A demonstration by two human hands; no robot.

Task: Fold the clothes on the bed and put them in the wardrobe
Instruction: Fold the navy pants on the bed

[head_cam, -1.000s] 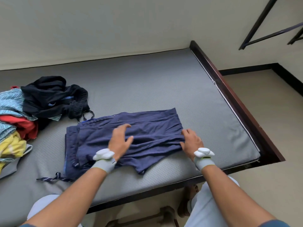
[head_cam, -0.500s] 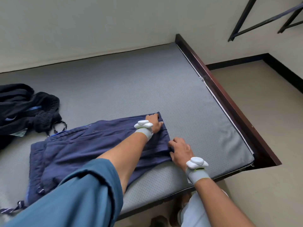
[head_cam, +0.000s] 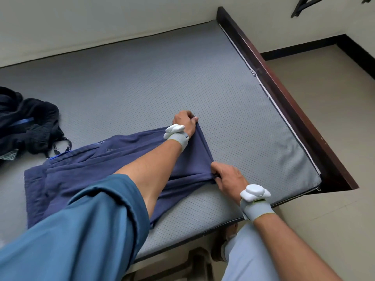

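Navy blue shorts (head_cam: 85, 171) lie spread on the grey mattress (head_cam: 162, 78), waistband to the left, leg ends to the right. My left hand (head_cam: 185, 121) reaches across and grips the far right corner of the shorts, lifting it slightly off the mattress. Nearer to me, my right hand (head_cam: 227, 176) pinches the near right corner of the same leg end. The cloth between both hands is pulled taut. My left arm in its blue sleeve hides the middle of the shorts. No wardrobe is in view.
A heap of black clothing (head_cam: 26, 126) with drawstrings lies at the mattress's left edge. The dark wooden bed frame (head_cam: 284, 94) runs along the right side, with beige floor (head_cam: 334, 138) beyond. My knees are against the bed's near edge.
My left hand went from the middle of the shorts to their far right corner and gripped it. My right hand closed on the near corner. The view shifted right, hiding the coloured clothes.
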